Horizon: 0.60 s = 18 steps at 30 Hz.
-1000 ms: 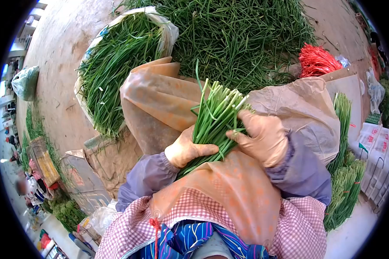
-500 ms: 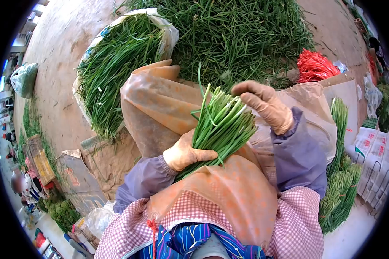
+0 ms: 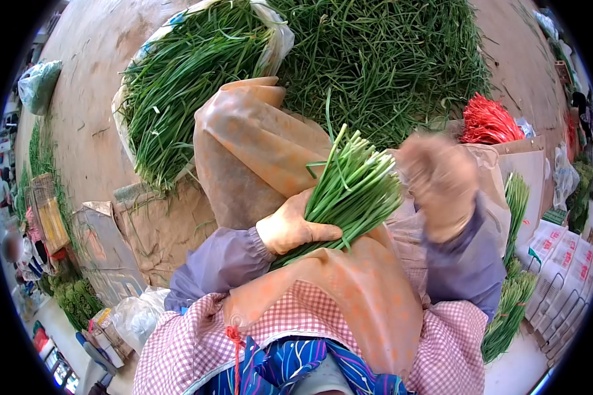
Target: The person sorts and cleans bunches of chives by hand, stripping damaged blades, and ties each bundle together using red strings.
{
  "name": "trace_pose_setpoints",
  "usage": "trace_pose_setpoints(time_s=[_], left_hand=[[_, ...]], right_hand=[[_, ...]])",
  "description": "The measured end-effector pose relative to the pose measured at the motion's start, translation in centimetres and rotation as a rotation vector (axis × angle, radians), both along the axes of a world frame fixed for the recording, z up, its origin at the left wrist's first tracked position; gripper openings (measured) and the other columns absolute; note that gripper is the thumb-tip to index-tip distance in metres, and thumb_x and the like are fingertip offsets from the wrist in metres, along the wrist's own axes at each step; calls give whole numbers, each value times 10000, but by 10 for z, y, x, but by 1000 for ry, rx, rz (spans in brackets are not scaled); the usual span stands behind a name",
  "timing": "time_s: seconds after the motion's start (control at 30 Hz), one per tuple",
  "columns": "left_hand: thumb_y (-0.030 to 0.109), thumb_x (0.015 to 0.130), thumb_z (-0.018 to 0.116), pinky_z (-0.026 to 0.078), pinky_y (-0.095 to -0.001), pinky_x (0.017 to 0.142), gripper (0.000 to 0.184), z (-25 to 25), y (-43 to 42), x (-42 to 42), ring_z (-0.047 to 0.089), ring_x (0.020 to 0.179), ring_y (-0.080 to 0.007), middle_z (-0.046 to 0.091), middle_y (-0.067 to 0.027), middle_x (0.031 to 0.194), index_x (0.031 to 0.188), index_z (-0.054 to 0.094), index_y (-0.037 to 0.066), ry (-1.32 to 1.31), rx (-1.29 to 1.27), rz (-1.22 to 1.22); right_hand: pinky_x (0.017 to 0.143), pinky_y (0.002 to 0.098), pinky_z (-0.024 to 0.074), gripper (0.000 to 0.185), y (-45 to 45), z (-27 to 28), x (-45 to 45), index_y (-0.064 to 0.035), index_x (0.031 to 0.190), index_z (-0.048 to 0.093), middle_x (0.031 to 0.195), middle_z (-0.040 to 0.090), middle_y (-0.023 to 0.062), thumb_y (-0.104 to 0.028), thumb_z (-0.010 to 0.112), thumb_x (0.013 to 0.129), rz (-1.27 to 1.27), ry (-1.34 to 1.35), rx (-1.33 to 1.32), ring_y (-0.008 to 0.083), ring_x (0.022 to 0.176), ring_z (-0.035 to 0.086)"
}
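My gloved left hand (image 3: 286, 227) is closed around a thick bunch of garlic chives (image 3: 359, 191), thumb across the front. The pale cut ends point up and to the right, with one long blade sticking out above the rest. The bunch's lower part is hidden behind my hand and the apron. To the right of the cut ends, and apart from them, my gloved right hand (image 3: 441, 184) is smeared by motion, so its fingers cannot be made out. Translucent orange-spotted plastic sheeting (image 3: 250, 145) covers my lap.
A white sack (image 3: 280, 43) full of chives stands ahead on the left, beside a large loose heap of chives (image 3: 382, 59). Red plastic strips (image 3: 491, 118) lie at the right. Tied bunches (image 3: 510, 306) rest by my right side, near stacked white cartons (image 3: 566, 257).
My right hand has moved right and down, away from the cut ends of the bunch. My left hand keeps its hold. The view has shifted slightly.
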<state>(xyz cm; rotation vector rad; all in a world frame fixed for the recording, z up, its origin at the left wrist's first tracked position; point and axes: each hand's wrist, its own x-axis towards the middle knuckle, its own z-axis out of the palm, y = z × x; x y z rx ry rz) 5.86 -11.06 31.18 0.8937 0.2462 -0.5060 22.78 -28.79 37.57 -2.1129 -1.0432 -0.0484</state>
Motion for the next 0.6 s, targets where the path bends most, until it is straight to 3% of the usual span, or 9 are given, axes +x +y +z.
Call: trace_pose_setpoints(time_s=[0.1,0.23,0.27,0.3,0.37,0.43,0.5,0.57,0.6], left_hand=[[117,787,777,369,-348,1061,724,1,-1,-2,480,1213,-181,535,-73,1325,1398,404,12,65,28,9],[143,773,796,375,-341,1057,764,-11,-2,-8,482,1213,-179,533,-78,1331,1406,391,4,37,37,38],[150,771,800,373,-341,1060,779,-8,-1,-7,479,1220,-180,528,-79,1340,1413,383,1,30,22,40],[156,769,804,370,-342,1063,795,-7,-1,-6,476,1226,-181,523,-80,1349,1419,374,-2,20,6,40],[178,770,810,358,-344,1075,828,-9,-1,-5,460,1250,-186,504,-86,1377,1433,351,-11,-19,40,28],[186,771,811,353,-345,1080,833,-12,-3,-5,455,1256,-188,500,-91,1380,1434,348,-14,-50,46,47],[193,772,811,347,-346,1085,837,-15,-3,-6,449,1265,-188,496,-95,1385,1434,343,-16,-55,51,38],[198,771,812,347,-345,1086,839,-16,-4,-7,449,1267,-188,497,-97,1385,1432,343,-16,-44,67,27],[200,770,813,349,-345,1085,838,-16,-4,-7,453,1265,-188,501,-97,1382,1431,345,-16,-36,82,19]], right_hand=[[534,385,523,235,30,7,-48,-81,819,561,671,591,120,-293,604,909,180,-63,-416,307,615,644],[556,387,534,76,25,-26,-37,-54,869,640,755,652,148,-126,627,847,104,-17,-101,320,631,645],[609,351,548,54,14,-36,-19,-34,894,668,786,681,110,-61,627,872,23,-46,-278,269,679,664],[644,286,521,54,9,-32,-5,-31,886,657,740,641,23,-61,625,917,-140,452,47,135,694,613],[610,236,421,146,-1,-30,35,-18,853,624,695,539,-29,-137,662,927,-345,285,86,62,670,453],[571,261,425,169,-27,-50,79,-38,900,621,665,557,-6,-196,676,917,-466,21,18,89,613,465],[625,290,473,184,-24,-35,90,-45,934,649,764,643,55,-226,676,908,-542,-66,-96,164,664,570],[851,410,486,297,7,-15,80,-57,1013,677,917,685,114,-333,644,908,-277,-324,-114,258,871,641],[955,486,398,374,25,-8,66,-50,1030,683,970,682,127,-395,624,899,-131,-355,-202,276,971,623]])
